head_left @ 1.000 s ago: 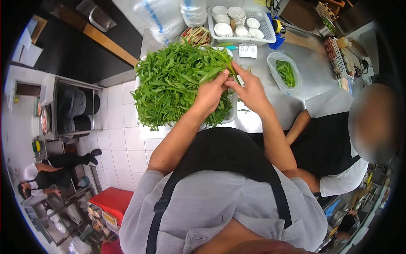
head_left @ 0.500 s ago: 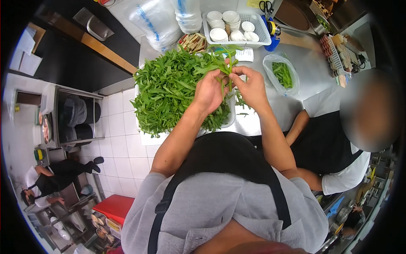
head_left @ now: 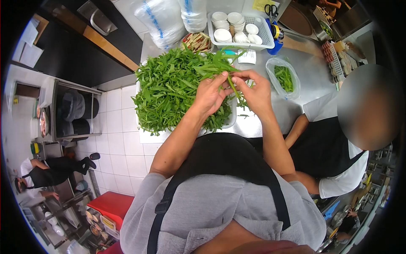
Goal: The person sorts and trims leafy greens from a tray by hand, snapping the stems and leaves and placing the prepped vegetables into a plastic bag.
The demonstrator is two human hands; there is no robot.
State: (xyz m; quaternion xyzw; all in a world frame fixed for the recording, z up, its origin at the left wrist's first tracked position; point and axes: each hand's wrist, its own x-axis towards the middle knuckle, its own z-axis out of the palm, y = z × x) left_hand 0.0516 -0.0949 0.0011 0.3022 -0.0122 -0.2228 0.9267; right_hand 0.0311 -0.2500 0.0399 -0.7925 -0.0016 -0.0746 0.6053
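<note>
The left hand is nearly closed at the fingertips, its thumb and fingers pinching a sprig of leafy greens, apparently water spinach; the right hand is narrow, its curled fingers at the stem. Compared with half a second ago, the leafy end has swung from upright to lie out over the heap, and the stem now slants down between the hands; the sprig appears re-angled, not released. The heap of greens remains piled above the rim of its white tray, with no visible change. Loose scraps lie beside the tray on the steel worktop; they show more fully than a second ago, whether newly dropped or merely uncovered cannot be told. Farther right, a clear plastic bag holds more greens. Behind, a white card bears dark marks, illegible here; the wrapped packs carry blue print, also unreadable, and the yellow note cannot be read. No brand is identifiable.
</note>
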